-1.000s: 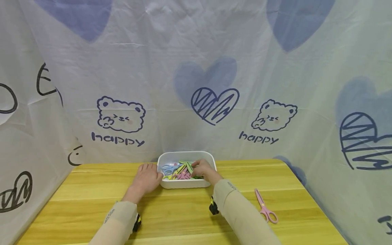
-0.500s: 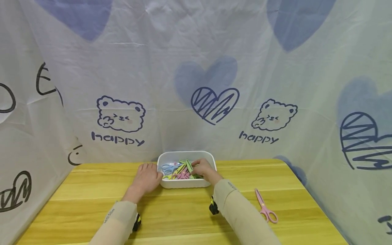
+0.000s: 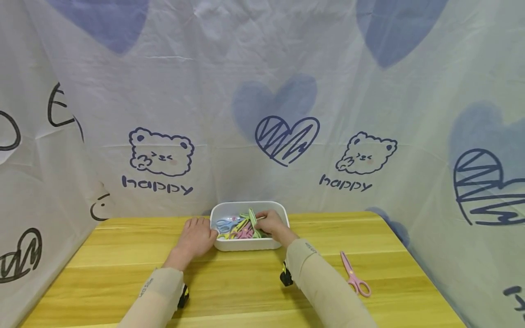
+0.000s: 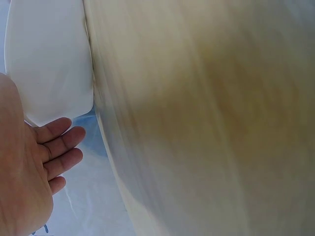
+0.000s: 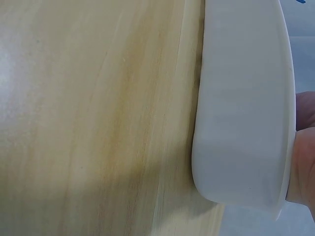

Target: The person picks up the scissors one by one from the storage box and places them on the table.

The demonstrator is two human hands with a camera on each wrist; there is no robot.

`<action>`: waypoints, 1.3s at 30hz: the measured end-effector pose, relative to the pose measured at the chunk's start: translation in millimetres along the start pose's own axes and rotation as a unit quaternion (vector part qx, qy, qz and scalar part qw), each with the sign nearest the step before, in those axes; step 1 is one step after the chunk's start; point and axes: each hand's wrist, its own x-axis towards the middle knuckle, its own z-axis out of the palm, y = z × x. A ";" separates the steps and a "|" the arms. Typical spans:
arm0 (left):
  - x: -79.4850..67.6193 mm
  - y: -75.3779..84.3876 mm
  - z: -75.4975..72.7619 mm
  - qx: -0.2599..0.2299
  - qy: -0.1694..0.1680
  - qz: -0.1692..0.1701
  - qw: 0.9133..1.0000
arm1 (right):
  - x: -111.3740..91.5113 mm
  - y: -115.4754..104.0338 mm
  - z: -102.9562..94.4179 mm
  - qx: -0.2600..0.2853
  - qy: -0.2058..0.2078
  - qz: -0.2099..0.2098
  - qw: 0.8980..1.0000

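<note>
A white plastic box point(image 3: 249, 245) stands at the table's back edge, holding a jumble of small scissors. Blue scissors point(image 3: 223, 226) lie at its left, with pink scissors point(image 3: 245, 233) and yellow pieces around the middle. My right hand point(image 3: 274, 224) reaches in over the right side and pinches green scissors point(image 3: 252, 217), which stand tilted upward; its fingertips are partly hidden. My left hand point(image 3: 197, 237) rests against the box's left end, thumb at the rim. Its fingers point(image 4: 63, 143) look relaxed in the left wrist view, where the thumb is hidden.
Pink scissors point(image 3: 353, 275) lie on the wooden table point(image 3: 238, 291), right of my right forearm. A white printed curtain point(image 3: 229, 173) hangs directly behind the box and along both sides. Black wrist cameras point(image 3: 286, 275) sit under the sleeves.
My right hand has lifted the green scissors slightly, and they now stand more upright above the pile. The left hand and the box stay put.
</note>
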 end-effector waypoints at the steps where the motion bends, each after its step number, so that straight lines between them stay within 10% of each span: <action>1: 0.0 0.3 -0.4 -0.001 -0.001 0.000 1.000 | 0.2 0.0 -0.1 0.001 0.001 -0.001 1.000; 39: -2.1 6.8 -8.7 -0.003 -0.018 -0.011 1.000 | -4.9 -14.3 -9.3 0.142 0.043 -0.024 0.989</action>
